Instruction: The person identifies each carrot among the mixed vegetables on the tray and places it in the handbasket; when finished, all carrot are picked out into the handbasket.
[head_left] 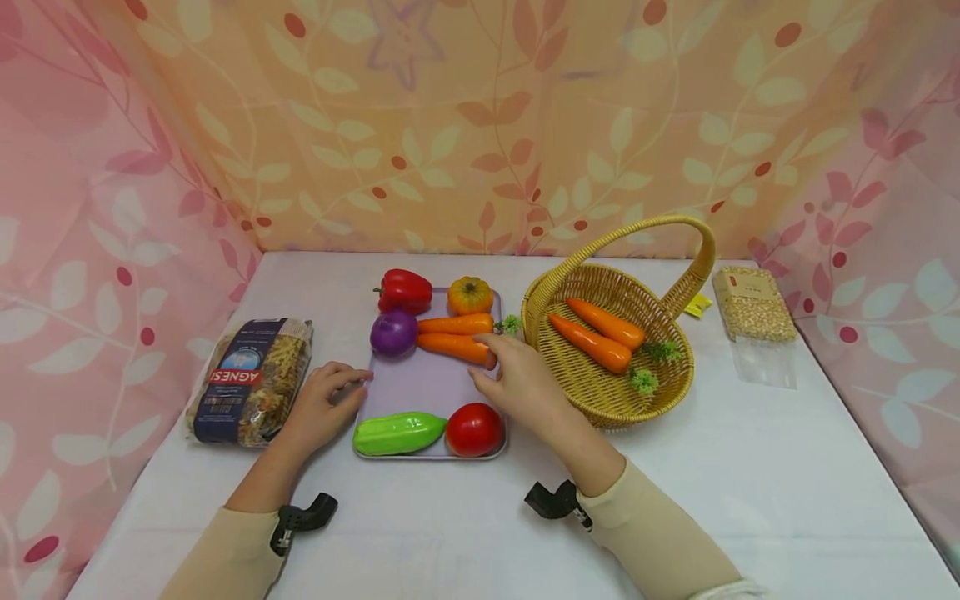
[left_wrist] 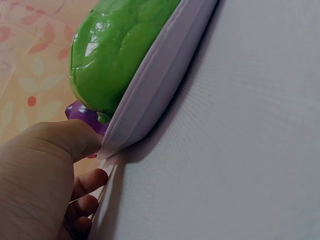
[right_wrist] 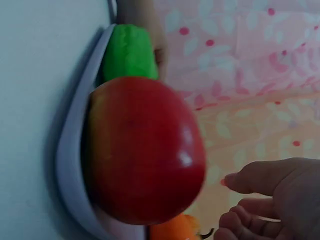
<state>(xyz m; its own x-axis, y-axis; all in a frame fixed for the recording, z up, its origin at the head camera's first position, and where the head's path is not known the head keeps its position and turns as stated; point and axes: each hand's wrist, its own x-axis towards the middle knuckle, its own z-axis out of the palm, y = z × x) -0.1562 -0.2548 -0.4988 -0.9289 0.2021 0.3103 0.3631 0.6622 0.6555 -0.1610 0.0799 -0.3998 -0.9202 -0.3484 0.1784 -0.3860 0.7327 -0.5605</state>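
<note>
Tray (head_left: 408, 385) just lower left of frame centre, on the desk (head_left: 427, 533), its middle bare below the carrots. Basket (head_left: 573, 379) just right. Left hand (head_left: 324, 407): fingers loosely bent at the tray's left rim, gripping nothing. Right hand (head_left: 522, 379): fingers parted around the lower carrot's (head_left: 447, 346) right end, contact unclear.

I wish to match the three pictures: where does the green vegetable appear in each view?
Head: the green vegetable, lower middle, slightly left of centre.
Left wrist: at the top, left of centre, cut by the frame.
Right wrist: upper left, partly behind the red fruit.
Shared landmark: the tray, seen in all three.
</note>
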